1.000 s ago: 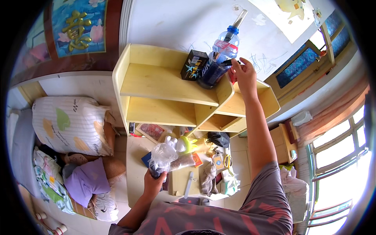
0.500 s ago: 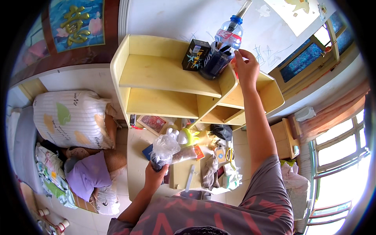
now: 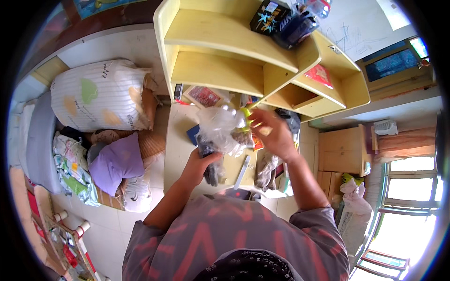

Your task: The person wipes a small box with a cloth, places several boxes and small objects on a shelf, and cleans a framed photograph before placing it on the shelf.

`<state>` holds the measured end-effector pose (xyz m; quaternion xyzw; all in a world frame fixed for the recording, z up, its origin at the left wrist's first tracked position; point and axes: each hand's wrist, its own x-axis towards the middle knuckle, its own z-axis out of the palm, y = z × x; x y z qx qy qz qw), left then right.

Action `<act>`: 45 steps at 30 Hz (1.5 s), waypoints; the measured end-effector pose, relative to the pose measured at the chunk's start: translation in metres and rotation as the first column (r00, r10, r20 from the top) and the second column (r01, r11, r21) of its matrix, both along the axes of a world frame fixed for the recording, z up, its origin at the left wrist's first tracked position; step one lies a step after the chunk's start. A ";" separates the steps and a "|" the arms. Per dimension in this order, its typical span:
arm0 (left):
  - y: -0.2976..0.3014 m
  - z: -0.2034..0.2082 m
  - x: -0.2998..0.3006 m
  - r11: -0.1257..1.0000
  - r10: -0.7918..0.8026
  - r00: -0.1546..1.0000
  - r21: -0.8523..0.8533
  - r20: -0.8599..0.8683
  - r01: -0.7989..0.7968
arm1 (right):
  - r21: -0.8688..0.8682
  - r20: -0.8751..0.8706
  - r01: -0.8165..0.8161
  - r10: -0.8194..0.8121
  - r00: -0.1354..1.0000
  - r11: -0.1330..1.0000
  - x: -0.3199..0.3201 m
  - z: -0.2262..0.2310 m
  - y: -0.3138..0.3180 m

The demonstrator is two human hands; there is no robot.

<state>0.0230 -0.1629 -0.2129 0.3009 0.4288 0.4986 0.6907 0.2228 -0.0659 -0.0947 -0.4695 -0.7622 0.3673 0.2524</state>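
Note:
My left hand is closed on a crumpled clear plastic bag with something dark grey in its lower part, held above the desk. To the right, my right hand hovers over the far part of the desk, slightly blurred. Its fingers are bent and apart, and a pale patch shows between them. Just left of its fingertips is a bright yellow-green object, partly hidden. Below the hands lie a pale flat strip and a bunched grey-brown cloth. A dark blue booklet lies left of the bag.
A pale yellow shelf unit rises behind the desk. It holds a black box, a dark pen holder and a red packet. Beyond my right hand sits a black bag. Bedding with a purple cushion is at left.
My right hand has come down from the upper shelf to above the desk. My left hand still holds the plastic bag. The view has tilted downward.

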 end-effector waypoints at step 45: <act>-0.055 0.043 0.056 0.927 -0.326 0.919 -0.113 0.224 0.357 | -0.753 -0.578 0.055 -0.699 0.421 0.656 0.052 -0.104 -0.115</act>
